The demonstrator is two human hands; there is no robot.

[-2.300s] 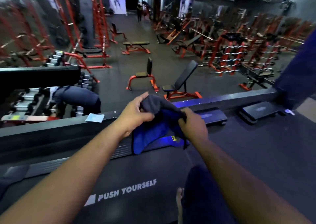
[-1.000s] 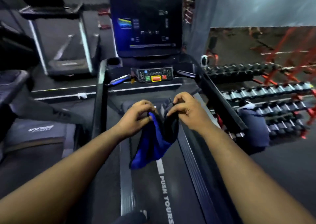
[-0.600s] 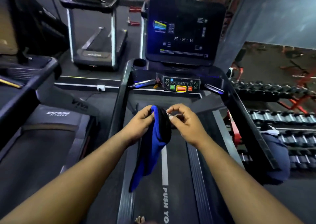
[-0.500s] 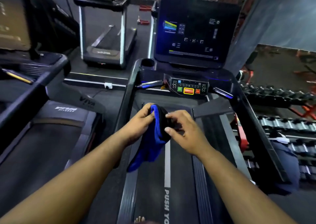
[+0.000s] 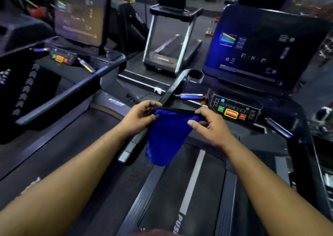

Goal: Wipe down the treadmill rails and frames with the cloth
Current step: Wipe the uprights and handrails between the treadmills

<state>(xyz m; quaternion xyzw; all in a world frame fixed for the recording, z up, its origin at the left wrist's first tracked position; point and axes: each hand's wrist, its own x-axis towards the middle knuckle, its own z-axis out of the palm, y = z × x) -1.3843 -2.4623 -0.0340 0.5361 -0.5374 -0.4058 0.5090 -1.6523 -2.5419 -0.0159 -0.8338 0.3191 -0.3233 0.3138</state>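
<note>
The person is standing on the dark treadmill belt (image 5: pixel 189 190) and holding a soft blue microfibre cloth with a black hem (image 5: pixel 166 136) up in the air, above the belt and just in front of the left grey handrail (image 5: pixel 169 93). The left hand (image 5: pixel 138 117) is pinching the left end of the hem with curled fingers, and the right hand (image 5: pixel 209 125) is pinching the right end between thumb and curled fingers, so the top edge is stretching nearly straight between them while the rest is hanging down in a limp fold. The cloth is looking light and floppy, likely to bunch and slip unless gathered into a pad in one palm; taking it by the middle should be giving firmer pressure than the corners. The rail looks smooth and rigid, so wrapping the cloth round it seems workable. The control panel with green, yellow and red buttons (image 5: pixel 234 110) is sitting just beyond the right hand.
</note>
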